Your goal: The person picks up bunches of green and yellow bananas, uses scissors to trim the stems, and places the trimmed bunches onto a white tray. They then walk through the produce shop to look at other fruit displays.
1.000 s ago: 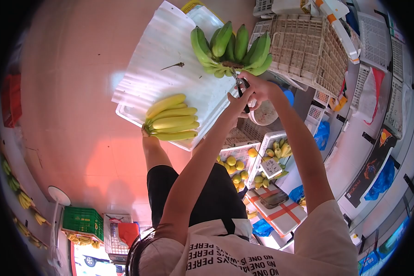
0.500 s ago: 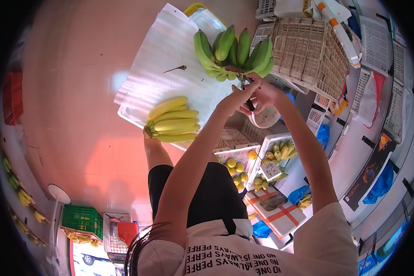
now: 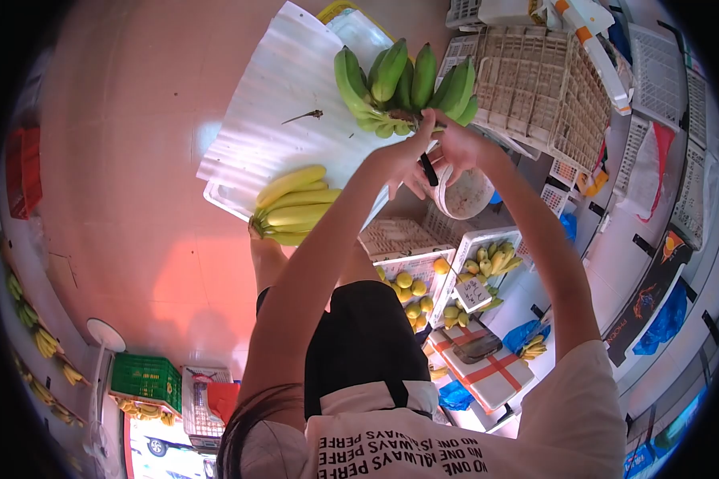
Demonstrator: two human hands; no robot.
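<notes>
Left hand and right hand together at black-handled tool, just beside cut end of green banana bunch. Fingers bent and overlapping around handle; can't tell which hand grips it. Green bunch over right side of white sheet. Yellow bananas at sheet's near end, partly behind left forearm. White bucket beside hands.

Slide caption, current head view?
Left hand and right hand at a green banana bunch, black handle between them, yellow bananas nearby.
</notes>
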